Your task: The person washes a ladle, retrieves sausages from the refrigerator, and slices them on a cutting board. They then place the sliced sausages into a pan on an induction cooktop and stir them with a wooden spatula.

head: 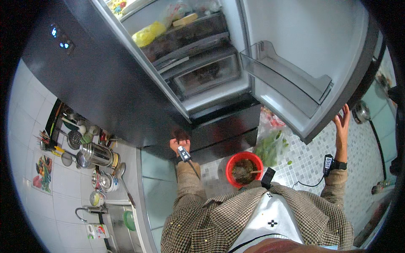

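A dark refrigerator stands before me with its right door (303, 63) swung open. My right hand (342, 121) is up at the outer edge of that door, its fingers extended and the thumb apart. My left hand (179, 146) has its fingers curled against the lower front of the glossy left door (126, 82); whether it grips an edge there is hidden. Inside the fridge, a yellow plastic bag (149, 33) and a pale block (185, 20) rest above a dark drawer (186, 41). A clear door bin (284, 76) is fixed low on the right door.
A red plastic tub (244, 155) with dark contents stands on the mosaic-tiled floor near my feet, beside a clear bag of green vegetables (272, 147). To the left, a counter holds a steel canister (99, 155), a ladle (123, 177) and a sink (121, 227). A metal pot (361, 112) is at right.
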